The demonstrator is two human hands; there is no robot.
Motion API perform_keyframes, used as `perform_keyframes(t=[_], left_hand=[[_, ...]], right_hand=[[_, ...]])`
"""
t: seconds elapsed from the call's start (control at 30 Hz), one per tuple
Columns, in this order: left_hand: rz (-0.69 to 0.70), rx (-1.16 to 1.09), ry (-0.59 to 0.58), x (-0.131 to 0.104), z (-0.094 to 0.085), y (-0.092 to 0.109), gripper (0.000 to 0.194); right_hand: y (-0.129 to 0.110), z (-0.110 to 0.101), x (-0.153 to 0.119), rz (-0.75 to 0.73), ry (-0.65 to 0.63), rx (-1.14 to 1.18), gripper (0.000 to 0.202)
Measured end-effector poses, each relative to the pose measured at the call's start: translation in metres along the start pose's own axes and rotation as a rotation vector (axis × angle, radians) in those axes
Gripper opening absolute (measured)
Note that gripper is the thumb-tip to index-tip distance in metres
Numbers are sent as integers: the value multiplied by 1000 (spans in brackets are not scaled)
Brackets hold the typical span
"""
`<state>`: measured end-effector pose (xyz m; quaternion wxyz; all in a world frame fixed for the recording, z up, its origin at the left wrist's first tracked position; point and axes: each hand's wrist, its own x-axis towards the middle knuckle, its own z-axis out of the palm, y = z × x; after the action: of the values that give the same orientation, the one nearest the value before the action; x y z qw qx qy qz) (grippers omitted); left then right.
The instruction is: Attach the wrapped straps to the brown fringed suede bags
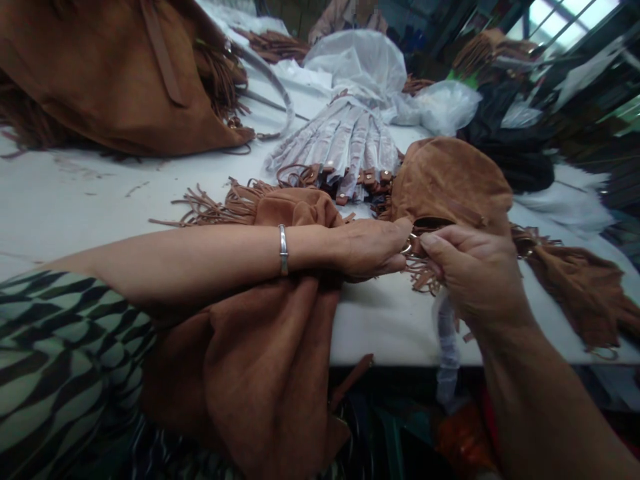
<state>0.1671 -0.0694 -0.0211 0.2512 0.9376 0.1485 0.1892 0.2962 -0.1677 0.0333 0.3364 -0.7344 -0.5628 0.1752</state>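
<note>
My left hand (373, 247), with a silver bracelet at its wrist, pinches a gold metal ring (409, 245) at its fingertips. Facing it, my right hand (467, 267) is closed on a brown strap end beside the ring. A strap section wrapped in clear plastic (446, 350) hangs below my right hand, over the table edge. Under my left forearm a brown suede bag (265, 360) drapes off the table, its fringe (215, 205) spread on the tabletop. Just behind my hands lies a rounded brown suede bag (450, 177).
Plastic-wrapped straps (345, 143) fan out on the white table (380, 327). A large brown bag (115, 80) stands at the back left. Another brown piece (585, 287) lies at the right. Plastic bags (360, 60) are piled at the back, near a person (337, 20).
</note>
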Motion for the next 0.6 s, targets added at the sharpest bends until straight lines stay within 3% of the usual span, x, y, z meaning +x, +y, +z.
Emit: perform_keyframes(t=[0.07, 0.2, 0.33, 0.47, 0.53, 0.6], left_hand=[[20, -12, -14, -2, -3, 3, 30], [99, -50, -101, -6, -11, 10, 27], [182, -50, -125, -6, -14, 11, 25], [81, -25, -125, -6, -13, 14, 26], [-6, -17, -94, -7, -13, 15, 26], [-54, -22, -59, -7, -13, 13, 26]], right_hand=[[3, -8, 7, -8, -57, 102, 19], [8, -22, 25, 68, -419, 274, 25], [3, -32, 37, 187, -621, 271, 30], [-3, -33, 38, 368, -637, 359, 29], [-1, -29, 37, 408, -585, 401, 31], [5, -27, 38, 350, -462, 359, 29]])
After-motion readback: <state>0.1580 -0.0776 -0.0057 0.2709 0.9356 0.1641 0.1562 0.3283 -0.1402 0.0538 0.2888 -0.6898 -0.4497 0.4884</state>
